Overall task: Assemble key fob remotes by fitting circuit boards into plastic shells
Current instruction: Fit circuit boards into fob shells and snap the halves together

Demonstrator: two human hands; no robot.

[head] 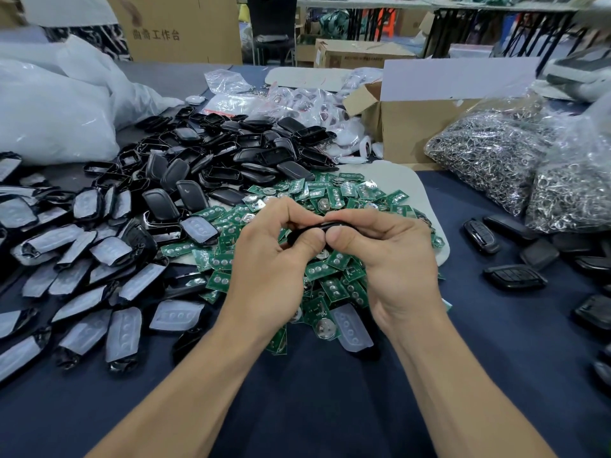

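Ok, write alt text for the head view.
The left hand and right hand grip a black key fob above a heap of green circuit boards. Black shells lie piled to the left, closed fobs to the right.

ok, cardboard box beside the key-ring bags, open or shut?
Open: the cardboard box has a top flap folded outward.

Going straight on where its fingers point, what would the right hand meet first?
Likely the left hand, thumb to thumb with the right hand; both grip one black fob shell.
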